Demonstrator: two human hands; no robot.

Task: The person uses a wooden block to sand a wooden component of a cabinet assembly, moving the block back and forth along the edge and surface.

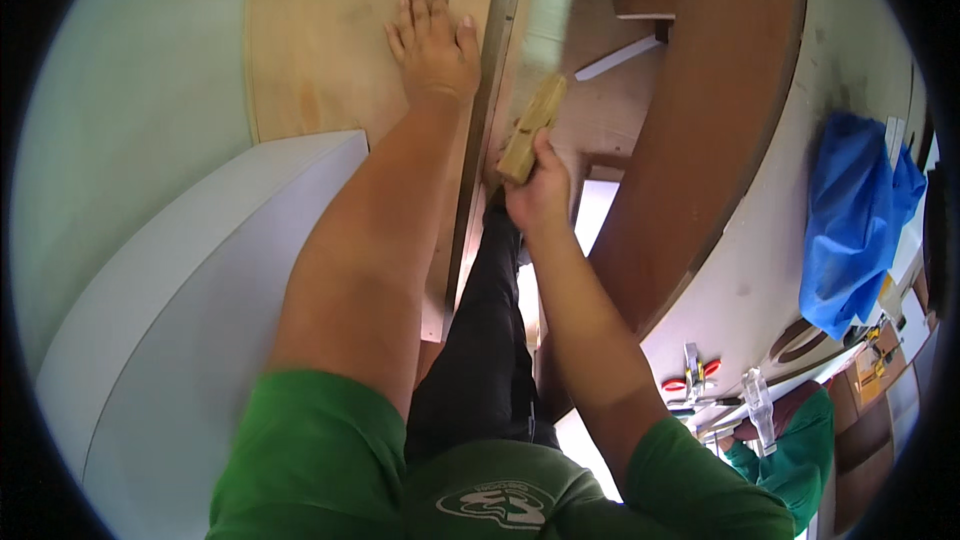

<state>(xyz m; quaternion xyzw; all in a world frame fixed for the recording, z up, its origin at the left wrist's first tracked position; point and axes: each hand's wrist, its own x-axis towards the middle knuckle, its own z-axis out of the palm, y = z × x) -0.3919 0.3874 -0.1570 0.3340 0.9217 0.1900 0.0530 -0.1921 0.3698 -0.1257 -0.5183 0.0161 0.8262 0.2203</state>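
Two hands work: left hand (432, 45) flat, grip apart, on plywood panel (320, 40); right hand (538, 190) clamped on wooden block (532, 128).

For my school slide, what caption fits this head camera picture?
Left hand flat on a plywood panel, right hand gripping a wooden block.

Pale raw wooden block (532, 128), matt plywood panel (315, 40), glossy brown board (715, 120).
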